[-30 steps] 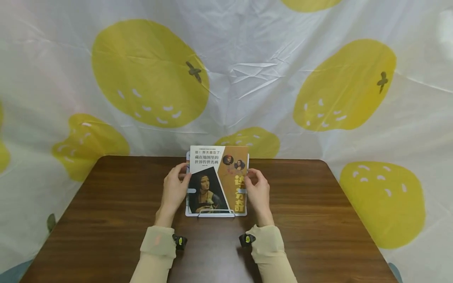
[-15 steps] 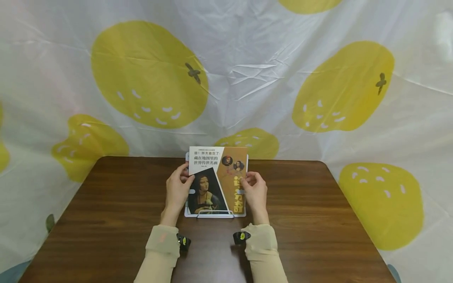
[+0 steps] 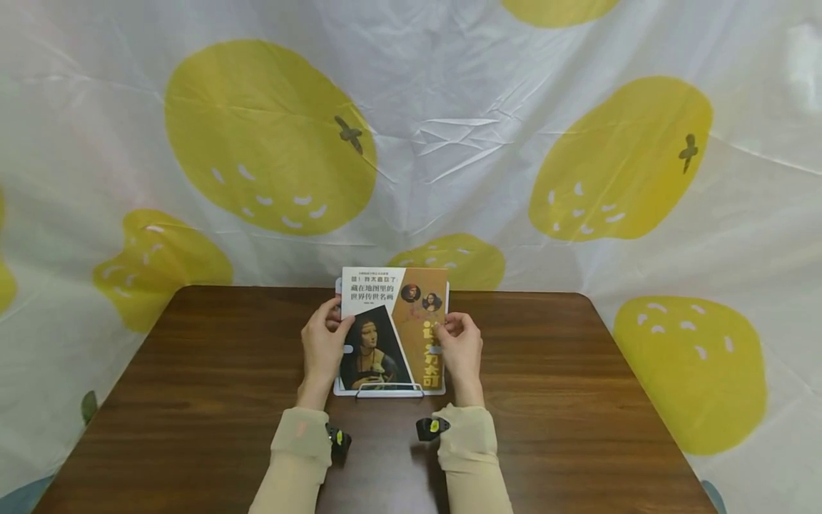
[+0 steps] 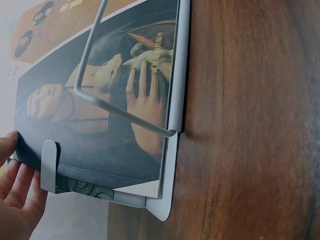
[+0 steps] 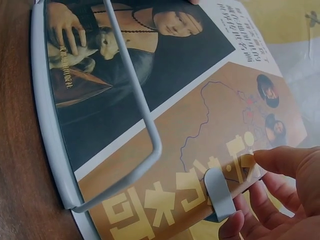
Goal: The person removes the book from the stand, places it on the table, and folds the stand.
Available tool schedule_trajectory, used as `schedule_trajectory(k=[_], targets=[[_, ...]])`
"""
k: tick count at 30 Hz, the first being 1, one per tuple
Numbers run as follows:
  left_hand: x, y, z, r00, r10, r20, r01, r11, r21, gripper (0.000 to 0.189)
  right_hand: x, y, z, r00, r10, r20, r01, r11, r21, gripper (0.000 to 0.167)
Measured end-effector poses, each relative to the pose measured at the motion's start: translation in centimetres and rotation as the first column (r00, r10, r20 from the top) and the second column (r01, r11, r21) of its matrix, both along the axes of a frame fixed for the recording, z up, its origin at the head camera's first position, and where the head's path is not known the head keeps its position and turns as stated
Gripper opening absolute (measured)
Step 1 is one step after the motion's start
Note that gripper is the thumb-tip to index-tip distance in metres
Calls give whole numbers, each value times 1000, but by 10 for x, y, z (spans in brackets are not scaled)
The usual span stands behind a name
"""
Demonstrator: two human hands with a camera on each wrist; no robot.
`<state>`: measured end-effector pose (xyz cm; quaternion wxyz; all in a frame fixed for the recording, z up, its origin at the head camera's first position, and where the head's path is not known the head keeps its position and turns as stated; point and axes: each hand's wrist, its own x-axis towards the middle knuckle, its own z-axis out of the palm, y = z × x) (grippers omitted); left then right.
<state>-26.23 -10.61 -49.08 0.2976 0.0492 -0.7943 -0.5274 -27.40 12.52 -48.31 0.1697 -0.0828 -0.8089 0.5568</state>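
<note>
A paperback book (image 3: 417, 307) with a woman's portrait and an orange panel leans upright on a white book stand (image 3: 392, 393). My left hand (image 3: 324, 346) pinches the book's left edge, thumb on the cover and fingers behind. On the opposite edge, my right hand (image 3: 464, 350) grips likewise, its thumb over the yellow lettering. In the left wrist view a white side clip (image 4: 48, 167) hooks over the cover beside the fingers. The matching clip (image 5: 219, 195) shows in the right wrist view. A bent wire holder (image 4: 122, 116) crosses in front of the book's lower part.
The stand sits toward the far edge of a brown wooden table (image 3: 546, 400). Behind it hangs a white curtain (image 3: 449, 143) printed with yellow fruit. Black wrist cameras (image 3: 432, 429) are strapped over both sleeves.
Both hands have shifted slightly inward, thumbs now lying further over the cover from each side. The forearms have drawn closer together. Book and stand hold their place.
</note>
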Motion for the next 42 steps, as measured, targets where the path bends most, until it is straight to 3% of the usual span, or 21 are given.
schedule_trajectory(k=[16, 33, 42], targets=[[-7, -3, 7, 1000, -14, -5, 14, 1000, 1, 35, -8, -3, 5, 998, 20, -55, -19, 1000, 16, 21], [-22, -4, 39, 996, 8, -85, -12, 999, -49, 31, -30, -7, 34, 982, 37, -185, -27, 998, 56, 19], [-32, -10, 71, 982, -4, -190, -5, 999, -51, 30, -45, -11, 72, 946, 95, -309, -83, 995, 51, 20]])
